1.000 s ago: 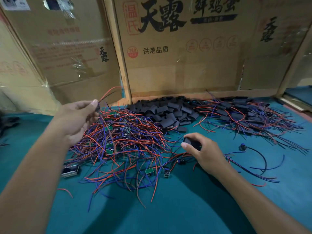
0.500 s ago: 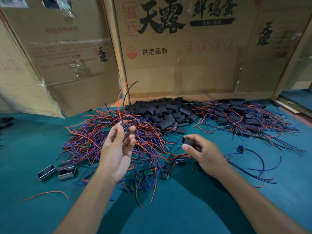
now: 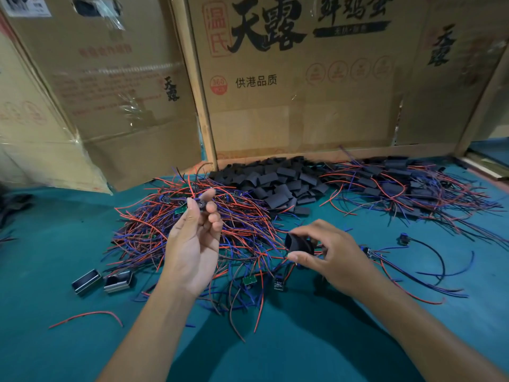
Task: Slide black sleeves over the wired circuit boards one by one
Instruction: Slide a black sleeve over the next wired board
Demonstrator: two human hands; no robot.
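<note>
Two hands raised over the teal tabletop (image 3: pixel 55 244). Left hand (image 3: pixel 192 244) palm up, fingertips pinching a small circuit board (image 3: pixel 201 203), wires trailing back. Right hand (image 3: pixel 330 255) just beside it, thumb and forefinger curled round one black sleeve (image 3: pixel 300 245), open mouth facing left. Apart still, above the tangle of wired boards (image 3: pixel 192 221); sleeve pile (image 3: pixel 275 183) beyond

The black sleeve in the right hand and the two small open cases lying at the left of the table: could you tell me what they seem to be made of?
The black sleeve looks like matt, flexible rubber or plastic tubing: it shows no shine and bows open between the right hand's fingers. The two small cases look like metal, perhaps plated plastic: their edges glint silver.
</note>
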